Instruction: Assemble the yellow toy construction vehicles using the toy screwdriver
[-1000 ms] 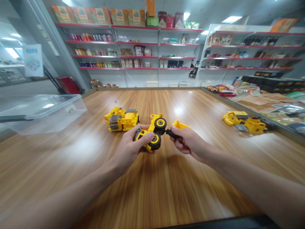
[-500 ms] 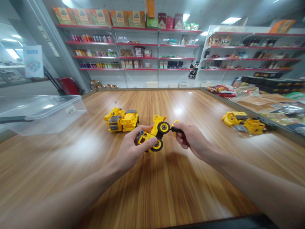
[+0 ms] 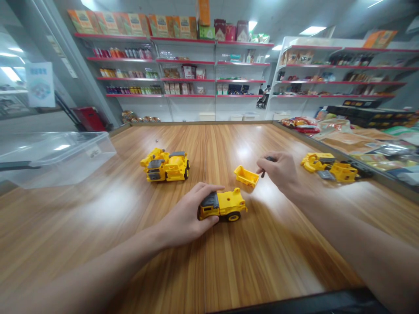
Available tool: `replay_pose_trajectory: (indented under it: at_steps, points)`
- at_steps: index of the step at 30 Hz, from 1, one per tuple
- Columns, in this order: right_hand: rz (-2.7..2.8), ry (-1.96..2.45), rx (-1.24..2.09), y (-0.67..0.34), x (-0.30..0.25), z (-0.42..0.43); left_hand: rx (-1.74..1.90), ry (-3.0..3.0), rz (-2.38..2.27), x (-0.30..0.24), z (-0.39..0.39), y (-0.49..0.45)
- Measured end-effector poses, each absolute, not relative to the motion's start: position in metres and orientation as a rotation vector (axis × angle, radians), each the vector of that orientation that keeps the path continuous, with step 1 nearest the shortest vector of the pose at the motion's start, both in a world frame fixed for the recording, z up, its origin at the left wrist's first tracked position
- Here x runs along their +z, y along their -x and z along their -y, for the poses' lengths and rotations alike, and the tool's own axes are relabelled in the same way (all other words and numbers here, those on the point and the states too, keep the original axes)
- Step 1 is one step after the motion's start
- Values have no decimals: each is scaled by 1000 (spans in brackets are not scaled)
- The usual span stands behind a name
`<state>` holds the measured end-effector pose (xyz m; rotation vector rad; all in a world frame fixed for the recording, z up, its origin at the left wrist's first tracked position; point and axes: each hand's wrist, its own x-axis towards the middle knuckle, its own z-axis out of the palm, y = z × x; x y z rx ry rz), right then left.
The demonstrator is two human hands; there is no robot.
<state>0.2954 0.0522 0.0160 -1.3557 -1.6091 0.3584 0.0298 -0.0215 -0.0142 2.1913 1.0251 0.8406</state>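
One camera sits on the person's head. It looks forward and down, close above the left hand (image 3: 186, 213) and the right hand (image 3: 278, 172), across the wooden table (image 3: 268, 261), toward the red shelves (image 3: 183, 62).

**Inside a Small Retail Shop**

White shelving units (image 3: 183, 104) with red-edged shelves (image 3: 183, 62) line the walls, stocked with rows of bottles (image 3: 134, 90), boxed goods (image 3: 108, 24) and packets (image 3: 173, 86). Bagged snacks (image 3: 301, 123) lie in a display along the right, under bright ceiling panel lights (image 3: 312, 30).
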Motion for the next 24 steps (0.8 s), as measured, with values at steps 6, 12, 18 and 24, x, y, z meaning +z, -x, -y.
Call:
replay_pose_trajectory:
  at_steps: [6,12,18,24]
  points:
    - [1822,1577,133,-299,2,-64,874,-2134,-1108,-12,23,-28]
    - [2028,1575,174,-305,-18,-74,920,-2132,-1102,-8,23,-29]
    - [2149,1614,250,-304,-21,-72,935,-2123,-1107,-9,22,-28]
    - [2029,1309,565,-286,2,-53,968,-2077,-1127,-8,22,-28]
